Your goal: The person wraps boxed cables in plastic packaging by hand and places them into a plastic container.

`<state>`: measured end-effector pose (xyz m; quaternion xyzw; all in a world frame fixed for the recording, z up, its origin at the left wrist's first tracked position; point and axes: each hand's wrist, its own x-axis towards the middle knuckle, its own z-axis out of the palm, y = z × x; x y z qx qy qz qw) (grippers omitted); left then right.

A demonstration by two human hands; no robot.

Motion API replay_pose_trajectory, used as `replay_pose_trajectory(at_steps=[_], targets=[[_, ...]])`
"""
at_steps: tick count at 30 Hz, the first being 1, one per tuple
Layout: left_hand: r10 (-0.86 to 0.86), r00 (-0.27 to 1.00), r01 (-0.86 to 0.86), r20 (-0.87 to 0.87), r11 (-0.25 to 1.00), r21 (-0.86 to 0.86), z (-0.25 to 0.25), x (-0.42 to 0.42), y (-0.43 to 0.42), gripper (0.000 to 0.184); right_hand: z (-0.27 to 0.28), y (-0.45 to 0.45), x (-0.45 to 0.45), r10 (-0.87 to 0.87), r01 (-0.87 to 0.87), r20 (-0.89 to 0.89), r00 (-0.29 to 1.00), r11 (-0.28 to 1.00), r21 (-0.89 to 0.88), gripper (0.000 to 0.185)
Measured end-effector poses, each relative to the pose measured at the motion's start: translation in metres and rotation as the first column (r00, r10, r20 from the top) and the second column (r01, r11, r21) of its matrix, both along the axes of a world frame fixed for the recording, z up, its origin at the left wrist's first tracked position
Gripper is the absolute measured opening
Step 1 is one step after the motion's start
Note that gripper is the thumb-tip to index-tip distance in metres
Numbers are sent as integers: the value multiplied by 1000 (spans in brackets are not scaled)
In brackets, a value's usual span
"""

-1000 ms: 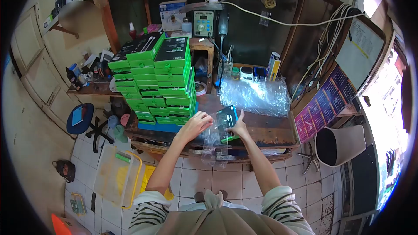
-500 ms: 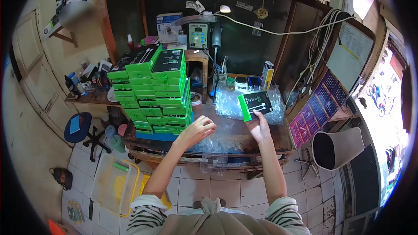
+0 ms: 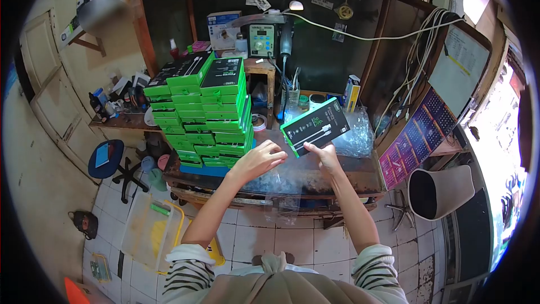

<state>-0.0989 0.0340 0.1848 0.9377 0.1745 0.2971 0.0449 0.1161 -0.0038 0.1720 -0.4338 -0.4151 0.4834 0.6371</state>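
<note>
My right hand (image 3: 328, 160) grips a black and green cable box (image 3: 316, 126) at its lower edge, thumb on the front. The box is tilted, and its face shows a white cable. My left hand (image 3: 260, 161) is close to the box's lower left corner, fingers curled together; whatever may be between the fingertips is too small to make out. Left of that hand, a tall stack of similar green and black boxes (image 3: 203, 118) stands on the workbench (image 3: 360, 175). Below the hands, a clear plastic sleeve (image 3: 283, 205) hangs over the bench's front edge.
Behind the held box lies a pile of clear plastic wrapping (image 3: 360, 135). A soldering station (image 3: 262, 42) stands on a small shelf at the back. On the floor are a clear bin (image 3: 147, 231), a blue stool (image 3: 106, 160) and a white chair (image 3: 444, 191).
My right hand has brought the cable box left and nearer, turning its face more fully into view. My left hand has shifted slightly right, so both hands are closer together.
</note>
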Motion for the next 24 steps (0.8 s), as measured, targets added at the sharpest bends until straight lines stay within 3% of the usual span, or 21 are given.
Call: replay_pose_trajectory(at_steps=[6, 8, 12, 15, 18, 24], targets=[[7, 1000, -7, 7, 1000, 27, -3, -5, 3, 13, -17, -6, 9, 60, -59, 7, 998, 995, -78, 43], [-4, 1000, 4, 0, 998, 55, -3, -5, 5, 13, -15, -9, 10, 0, 2, 161, 987, 1000, -13, 43], [-33, 996, 27, 80, 997, 73, -7, -5, 10, 14, -12, -15, 15, 18, -32, 225, 974, 998, 55, 46], [-47, 992, 33, 114, 992, 123, -9, -5, 11, 15, -20, -12, 23, 19, -57, 395, 918, 995, 85, 50], [-21, 994, 1, 110, 983, 182, -12, -6, 11, 16, -12, -20, 19, 51, -93, 309, 950, 988, 123, 53], [93, 985, -131, 144, 951, 280, -16, -10, 14, 14, -27, -18, 27, 99, -166, 366, 925, 974, 157, 60]])
